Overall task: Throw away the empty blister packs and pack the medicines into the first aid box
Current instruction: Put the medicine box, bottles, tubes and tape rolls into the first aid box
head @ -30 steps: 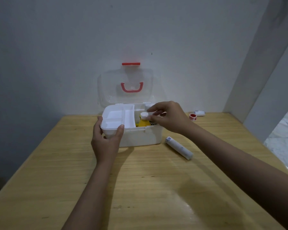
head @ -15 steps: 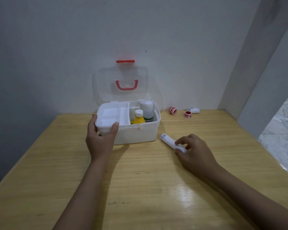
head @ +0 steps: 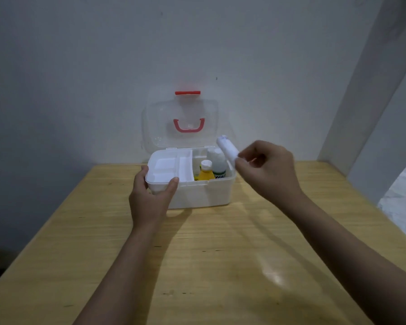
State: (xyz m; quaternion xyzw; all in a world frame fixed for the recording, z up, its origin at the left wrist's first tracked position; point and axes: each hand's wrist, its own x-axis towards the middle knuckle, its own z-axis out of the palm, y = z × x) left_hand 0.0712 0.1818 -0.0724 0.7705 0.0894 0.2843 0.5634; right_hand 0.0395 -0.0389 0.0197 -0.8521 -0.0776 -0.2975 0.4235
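Observation:
The white first aid box (head: 206,193) stands on the wooden table (head: 220,254) against the wall, its clear lid (head: 185,123) with a red handle propped open. A white divided tray (head: 169,167) fills the box's left half. On the right inside stand a yellow bottle (head: 206,172) and a white bottle (head: 217,161). My left hand (head: 151,195) grips the box's front left corner. My right hand (head: 265,170) holds a white tube (head: 227,147) tilted in the air above the box's right side.
The grey wall rises just behind the box. A white pillar (head: 366,90) stands at the right rear, with a marble floor (head: 403,198) beyond the table's right edge. My right hand hides the table area behind it.
My right hand closed on the white tube lying on the table, lifted it and carried it up and left over the box's right side. My left hand stayed on the box.

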